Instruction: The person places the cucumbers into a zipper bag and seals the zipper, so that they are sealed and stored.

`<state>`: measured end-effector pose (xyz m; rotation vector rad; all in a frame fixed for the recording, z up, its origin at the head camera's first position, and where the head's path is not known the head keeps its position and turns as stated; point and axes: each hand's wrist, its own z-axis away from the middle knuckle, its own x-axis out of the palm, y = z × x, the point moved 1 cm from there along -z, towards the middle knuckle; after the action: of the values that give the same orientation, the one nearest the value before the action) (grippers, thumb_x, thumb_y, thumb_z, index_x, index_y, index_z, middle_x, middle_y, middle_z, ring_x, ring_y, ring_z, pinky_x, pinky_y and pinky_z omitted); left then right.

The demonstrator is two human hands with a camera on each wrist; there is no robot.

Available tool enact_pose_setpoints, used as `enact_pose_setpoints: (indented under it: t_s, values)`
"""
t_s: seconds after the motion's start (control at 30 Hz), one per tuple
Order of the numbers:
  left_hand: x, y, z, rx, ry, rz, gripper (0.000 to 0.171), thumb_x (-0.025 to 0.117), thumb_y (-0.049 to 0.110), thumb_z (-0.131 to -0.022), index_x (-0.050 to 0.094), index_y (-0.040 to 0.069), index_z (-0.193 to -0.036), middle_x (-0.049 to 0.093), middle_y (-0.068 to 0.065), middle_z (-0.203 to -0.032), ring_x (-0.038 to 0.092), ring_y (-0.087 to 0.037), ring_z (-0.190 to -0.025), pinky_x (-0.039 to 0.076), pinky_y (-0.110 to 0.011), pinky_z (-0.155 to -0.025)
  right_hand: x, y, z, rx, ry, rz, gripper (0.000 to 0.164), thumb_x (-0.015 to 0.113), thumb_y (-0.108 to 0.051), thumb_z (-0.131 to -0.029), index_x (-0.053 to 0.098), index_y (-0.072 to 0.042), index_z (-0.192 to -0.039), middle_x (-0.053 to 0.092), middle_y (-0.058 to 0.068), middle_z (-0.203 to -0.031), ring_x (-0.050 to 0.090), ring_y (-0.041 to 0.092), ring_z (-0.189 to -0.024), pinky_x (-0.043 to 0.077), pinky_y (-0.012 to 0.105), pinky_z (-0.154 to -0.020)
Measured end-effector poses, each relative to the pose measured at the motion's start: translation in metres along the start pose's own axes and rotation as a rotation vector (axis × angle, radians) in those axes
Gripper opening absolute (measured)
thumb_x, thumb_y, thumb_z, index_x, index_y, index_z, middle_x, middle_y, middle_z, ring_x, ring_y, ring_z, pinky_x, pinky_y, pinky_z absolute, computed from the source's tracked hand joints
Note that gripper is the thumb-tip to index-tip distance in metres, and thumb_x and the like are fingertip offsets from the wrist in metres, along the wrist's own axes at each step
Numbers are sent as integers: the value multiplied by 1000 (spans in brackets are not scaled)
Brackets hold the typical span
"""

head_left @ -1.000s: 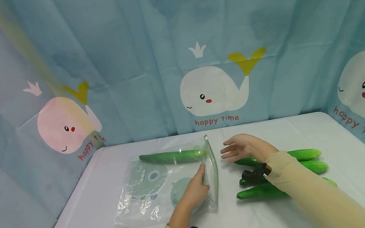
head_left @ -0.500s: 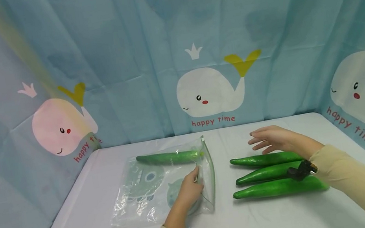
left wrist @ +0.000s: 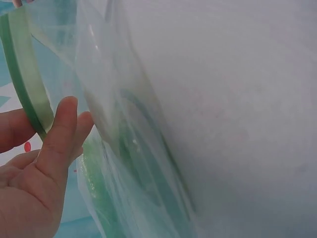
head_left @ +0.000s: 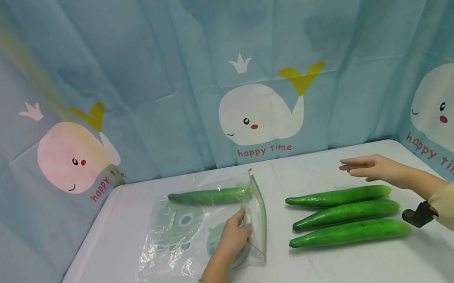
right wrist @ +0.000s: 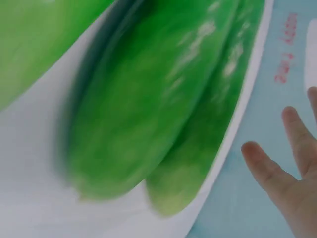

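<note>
Fingers (left wrist: 58, 136) of the left hand (head_left: 234, 237) pinch the lip of the clear bag (head_left: 153, 264) near its green zip strip (head_left: 264, 219), with the thumb on the far side of the strip in the left wrist view. At eleven o'clock from that hand, one cucumber (head_left: 202, 197) lies inside the bag, seen through the film, its pale end close to the mouth, which faces three o'clock.

The right hand (head_left: 376, 168) is bare of any load, fingers straight and apart, held above the tabletop. At about seven o'clock from it lie three loose cucumbers: far one (head_left: 338, 197), middle one (head_left: 345, 214) and near one (head_left: 350, 233), side by side, stalk ends toward nine.

This looks like the gap between one load and the next: one bagged, three outside. The next move seems to call for a grip round a loose cucumber, with the left hand keeping the mouth parted.

White cloth (head_left: 320, 277) covers the surface. At twelve, a blue curtain (head_left: 169, 56) closes the space, printed with whales at ten, twelve and two, with red "happy time" lettering beneath.
</note>
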<state>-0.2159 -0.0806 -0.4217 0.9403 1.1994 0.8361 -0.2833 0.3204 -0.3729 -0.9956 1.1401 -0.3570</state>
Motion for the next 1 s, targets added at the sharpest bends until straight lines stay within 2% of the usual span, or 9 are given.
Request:
enact_pose_setpoints:
  t_s: [0.13, 0.2, 0.27, 0.37, 0.53, 0.73, 0.8, 0.93, 1.0]
  values:
    - [-2, 2, 2, -9, -8, 6, 60, 54, -5, -91, 31, -10, -146, 30, -35, -147, 53, -44, -117, 55, -41, -81, -4, 13, 4, -15, 13, 87, 55, 54, -23, -101, 37, 1, -148, 43, 22, -146, 33, 48, -133, 46, 34, -95]
    - [-3, 2, 2, -10, -10, 9, 60, 54, -5, -91, 31, -11, -146, 30, -35, -147, 56, -41, -112, 55, -40, -80, -6, 19, 6, -11, 0, 119, 56, 56, -23, -100, 38, 2, -147, 41, 23, -146, 30, 50, -134, 45, 39, -99]
    - [-4, 2, 3, -16, -14, 16, 60, 54, -4, -91, 30, -10, -146, 30, -35, -147, 60, -36, -104, 55, -39, -79, -6, 24, 9, 5, -22, 143, 58, 58, -23, -99, 38, 3, -146, 38, 25, -148, 26, 53, -134, 40, 52, -102]
    - [-4, 0, 3, -18, -16, 23, 61, 54, -4, -91, 30, -10, -146, 31, -36, -146, 62, -30, -96, 54, -38, -77, -7, 30, 12, 22, -63, 173, 61, 61, -23, -96, 38, 4, -146, 34, 29, -148, 22, 58, -134, 32, 71, -97]
    - [-4, -2, 3, -25, -19, 40, 60, 54, -4, -91, 30, -10, -146, 31, -37, -146, 59, -36, -106, 55, -40, -80, -10, 42, 13, 10, -111, 196, 61, 63, -21, -94, 39, 5, -145, 35, 32, -147, 23, 59, -132, 34, 71, -94]
    - [-4, -3, 3, -36, -19, 36, 58, 54, -2, -93, 31, -9, -147, 32, -36, -146, 62, -33, -100, 55, -40, -80, -10, 51, 12, 17, -162, 210, 63, 64, -22, -94, 39, 8, -144, 38, 33, -144, 26, 60, -130, 35, 69, -95]
    - [-4, -3, 3, -35, -22, 39, 58, 54, -2, -94, 31, -9, -147, 31, -36, -146, 62, -30, -97, 55, -38, -78, -10, 52, 13, 12, -179, 214, 63, 64, -22, -95, 38, 9, -143, 39, 34, -143, 27, 61, -129, 39, 65, -95]
    - [-3, -4, 2, -26, -25, 43, 58, 54, -2, -94, 31, -9, -147, 31, -36, -146, 61, -27, -95, 55, -36, -76, -11, 54, 12, -1, -198, 221, 63, 64, -21, -95, 38, 10, -143, 43, 33, -140, 31, 59, -128, 47, 46, -93]
    - [-3, -4, 2, -24, -27, 48, 59, 54, -2, -94, 30, -9, -147, 31, -36, -146, 62, -27, -92, 55, -36, -75, -11, 54, 12, -12, -203, 228, 63, 64, -20, -94, 38, 10, -143, 45, 33, -139, 33, 59, -127, 48, 46, -92]
